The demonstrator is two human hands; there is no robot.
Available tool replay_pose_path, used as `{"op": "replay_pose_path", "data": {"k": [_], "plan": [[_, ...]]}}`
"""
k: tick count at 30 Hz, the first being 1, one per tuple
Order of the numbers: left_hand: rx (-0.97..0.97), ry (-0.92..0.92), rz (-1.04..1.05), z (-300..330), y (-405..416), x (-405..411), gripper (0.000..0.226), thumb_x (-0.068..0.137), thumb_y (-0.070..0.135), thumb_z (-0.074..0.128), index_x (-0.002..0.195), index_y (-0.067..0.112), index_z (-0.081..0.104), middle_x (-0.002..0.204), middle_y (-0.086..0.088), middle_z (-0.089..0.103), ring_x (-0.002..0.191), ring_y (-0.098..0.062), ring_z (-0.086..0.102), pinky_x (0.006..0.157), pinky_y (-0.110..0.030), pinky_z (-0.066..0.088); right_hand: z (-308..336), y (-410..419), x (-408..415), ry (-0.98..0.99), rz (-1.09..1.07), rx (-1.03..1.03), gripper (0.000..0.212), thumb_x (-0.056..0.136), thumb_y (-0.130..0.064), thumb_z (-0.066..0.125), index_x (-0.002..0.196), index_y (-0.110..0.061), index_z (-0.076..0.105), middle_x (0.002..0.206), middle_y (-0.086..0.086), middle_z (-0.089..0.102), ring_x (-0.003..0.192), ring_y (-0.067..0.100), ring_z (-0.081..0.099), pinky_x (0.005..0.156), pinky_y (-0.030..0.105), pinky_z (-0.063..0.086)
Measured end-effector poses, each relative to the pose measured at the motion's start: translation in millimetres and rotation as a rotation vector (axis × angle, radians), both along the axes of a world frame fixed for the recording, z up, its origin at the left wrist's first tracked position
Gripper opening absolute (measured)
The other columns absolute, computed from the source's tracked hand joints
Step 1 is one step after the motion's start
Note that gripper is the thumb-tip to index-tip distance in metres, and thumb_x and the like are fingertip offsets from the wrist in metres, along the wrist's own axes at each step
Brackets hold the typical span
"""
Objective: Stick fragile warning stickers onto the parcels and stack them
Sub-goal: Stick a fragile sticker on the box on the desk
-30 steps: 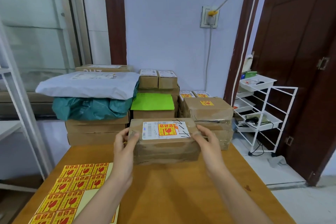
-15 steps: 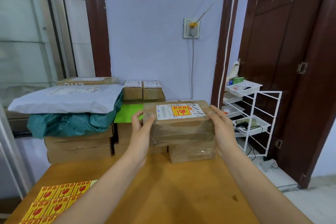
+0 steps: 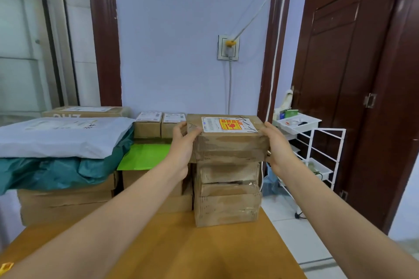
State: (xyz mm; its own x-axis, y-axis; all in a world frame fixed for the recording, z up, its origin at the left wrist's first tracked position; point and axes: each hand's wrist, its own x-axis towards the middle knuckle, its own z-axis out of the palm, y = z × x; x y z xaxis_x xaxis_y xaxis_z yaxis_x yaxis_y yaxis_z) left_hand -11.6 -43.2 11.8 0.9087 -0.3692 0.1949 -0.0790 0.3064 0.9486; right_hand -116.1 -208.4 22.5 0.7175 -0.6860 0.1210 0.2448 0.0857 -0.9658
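On top of the brown cardboard stack (image 3: 226,195) sits the stickered brown cardboard parcel (image 3: 226,140) — long axis left-right — left hand (image 3: 182,142) and right hand (image 3: 277,145) each with the grip clamped on one end.

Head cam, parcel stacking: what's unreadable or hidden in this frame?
- Shipping label text on the held parcel: too small, head view.
- Sticker sheet: cut off by the left edge.
- Contact between the held parcel and the stack: unclear; left hand and right hand cover its ends.
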Motion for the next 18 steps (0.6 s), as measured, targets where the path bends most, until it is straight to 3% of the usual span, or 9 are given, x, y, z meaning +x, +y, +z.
{"op": "replay_pose_path", "data": {"k": [3, 6, 8, 12, 15, 18], "plan": [[0.001, 0.034, -0.019, 1.6, -8.6, 10.4, 0.044, 0.093, 0.029, 0.058, 0.132, 0.028, 0.035, 0.127, -0.004, 0.057, 0.106, -0.02, 0.058, 0.087, -0.038, 0.051, -0.1, -11.6, 12.9, 0.04, -0.033, -0.053, 0.024, 0.095, -0.022, 0.049, 0.117, -0.021, 0.057, 0.111, 0.003, 0.063, 0.089, 0.014, 0.058, 0.079, 0.034, 0.048], [0.017, 0.051, -0.019, -0.5, -17.1, 16.5, 0.044, 0.094, 0.029, 0.056, 0.133, 0.027, 0.035, 0.124, -0.004, 0.056, 0.095, -0.017, 0.058, 0.064, -0.03, 0.051, -4.4, -22.3, 24.1, 0.069, -0.064, -0.049, 0.024, 0.095, -0.022, 0.05, 0.117, -0.017, 0.054, 0.115, 0.007, 0.061, 0.099, 0.021, 0.058, 0.083, 0.036, 0.047], [0.009, 0.069, -0.017, -3.5, -23.1, 20.5, 0.039, 0.094, 0.028, 0.056, 0.128, 0.026, 0.036, 0.12, -0.005, 0.057, 0.087, -0.014, 0.058, 0.058, -0.027, 0.048, -8.4, -27.9, 29.9, 0.078, -0.063, -0.052, 0.022, 0.094, -0.022, 0.049, 0.115, -0.017, 0.054, 0.116, 0.008, 0.062, 0.105, 0.024, 0.059, 0.082, 0.037, 0.048], [0.035, 0.076, 0.0, -11.7, -31.6, 29.0, 0.042, 0.094, 0.03, 0.056, 0.131, 0.026, 0.036, 0.118, -0.003, 0.058, 0.085, -0.011, 0.057, 0.056, -0.025, 0.044, -15.6, -36.5, 39.3, 0.076, -0.059, -0.078, 0.027, 0.093, -0.022, 0.05, 0.118, -0.015, 0.055, 0.111, 0.006, 0.064, 0.101, 0.021, 0.06, 0.078, 0.034, 0.049], [0.035, 0.081, 0.018, -18.2, -36.7, 37.3, 0.045, 0.094, 0.03, 0.057, 0.133, 0.025, 0.036, 0.119, -0.003, 0.059, 0.09, -0.015, 0.057, 0.061, -0.027, 0.044, -19.9, -40.4, 45.1, 0.071, -0.062, -0.089, 0.018, 0.094, -0.022, 0.049, 0.111, -0.018, 0.055, 0.101, 0.0, 0.061, 0.09, 0.014, 0.056, 0.072, 0.029, 0.046], [0.043, 0.079, 0.033, -24.0, -39.9, 44.5, 0.044, 0.093, 0.03, 0.057, 0.132, 0.024, 0.037, 0.115, 0.001, 0.058, 0.089, -0.011, 0.055, 0.064, -0.026, 0.042, -23.0, -45.2, 52.3, 0.081, -0.063, -0.103, 0.013, 0.095, -0.023, 0.049, 0.106, -0.021, 0.056, 0.099, -0.003, 0.059, 0.089, 0.011, 0.054, 0.075, 0.03, 0.044]]}}
